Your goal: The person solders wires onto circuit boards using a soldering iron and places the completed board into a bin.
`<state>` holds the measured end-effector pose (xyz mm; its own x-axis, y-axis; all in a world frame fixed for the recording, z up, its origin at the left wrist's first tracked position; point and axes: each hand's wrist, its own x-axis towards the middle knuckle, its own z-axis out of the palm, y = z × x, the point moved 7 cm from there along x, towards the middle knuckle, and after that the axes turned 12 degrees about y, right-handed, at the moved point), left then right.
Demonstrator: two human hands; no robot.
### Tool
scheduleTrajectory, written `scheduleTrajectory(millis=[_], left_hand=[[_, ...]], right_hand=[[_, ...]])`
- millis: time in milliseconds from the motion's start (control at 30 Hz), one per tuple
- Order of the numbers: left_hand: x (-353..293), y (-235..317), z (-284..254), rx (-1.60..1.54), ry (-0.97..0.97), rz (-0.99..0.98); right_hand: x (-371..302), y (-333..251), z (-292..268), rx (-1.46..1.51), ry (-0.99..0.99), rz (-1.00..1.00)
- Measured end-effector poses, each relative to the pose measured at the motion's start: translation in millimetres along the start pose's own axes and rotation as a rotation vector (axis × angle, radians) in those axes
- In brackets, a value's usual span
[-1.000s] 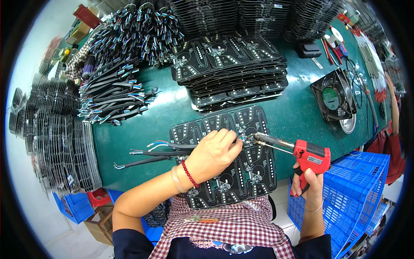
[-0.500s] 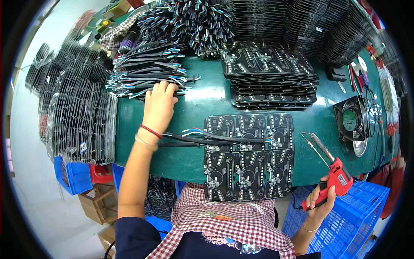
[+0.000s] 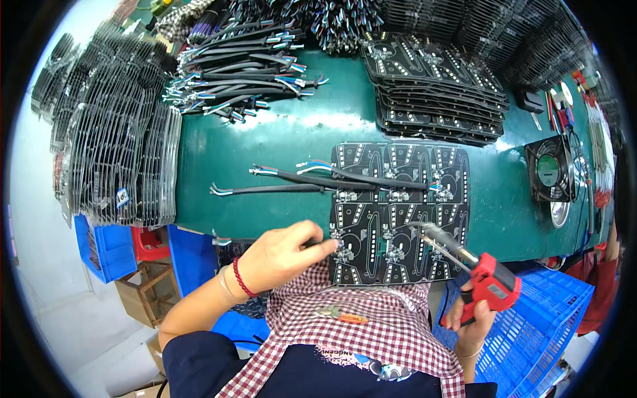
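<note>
My left hand [image 3: 282, 257] is closed on a black sheathed cable [image 3: 222, 241], whose stripped coloured wires stick out left of the wrist; the hand hides most of its length. Its fingertips are at the left edge of a panel of black circuit boards [image 3: 358, 265] at the table's front edge. My right hand [image 3: 474, 317] grips a red pistol-shaped soldering gun [image 3: 497, 282]. The gun's metal tip points left over the panel's lower row; motion blurs it, so contact cannot be told. Several black cables [image 3: 279, 190] lie across the panel's upper row, reaching left onto the table.
A pile of cables [image 3: 245, 69] lies at the back left, beside racked boards [image 3: 129, 159]. Stacked circuit board panels [image 3: 441, 99] stand at the back right. A square fan [image 3: 549, 170] is at the right. Blue crates [image 3: 544, 325] stand below the green table [image 3: 259, 146].
My left hand has come from the cable pile to the panel's left edge with a cable. The soldering gun has moved left, over the lower boards. The whole view has shifted slightly.
</note>
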<state>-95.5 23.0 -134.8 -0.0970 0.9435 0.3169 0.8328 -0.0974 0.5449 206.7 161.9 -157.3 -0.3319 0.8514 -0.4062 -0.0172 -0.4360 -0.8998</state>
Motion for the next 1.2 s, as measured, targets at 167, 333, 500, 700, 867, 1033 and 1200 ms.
scheduleTrajectory(millis=[167,333,500,700,867,1033,1200], left_hand=[[-24.3,0.4,8.0,0.053,0.052,0.102],[-25.6,-4.7,9.6,0.061,0.108,0.128],[-26.8,-6.2,11.5,0.045,0.121,0.161],[-26.0,-7.2,12.6,0.023,0.122,0.178],[-26.3,-7.9,13.2,0.017,0.122,0.177],[-26.4,-5.7,13.3,0.038,0.12,0.21],[-26.2,-5.1,12.7,0.035,0.119,0.217]], right_hand=[[-16.8,25.5,19.0,-0.097,-0.164,0.177],[-21.8,40.7,31.4,-0.156,-0.244,0.192],[-25.8,49.5,35.8,-0.187,-0.25,0.176],[-31.5,58.8,36.4,-0.286,-0.285,0.139],[-33.6,65.7,34.3,-0.327,-0.302,0.124],[-34.1,66.6,37.0,-0.325,-0.313,0.09],[-38.6,66.8,34.4,-0.217,-0.255,0.13]])
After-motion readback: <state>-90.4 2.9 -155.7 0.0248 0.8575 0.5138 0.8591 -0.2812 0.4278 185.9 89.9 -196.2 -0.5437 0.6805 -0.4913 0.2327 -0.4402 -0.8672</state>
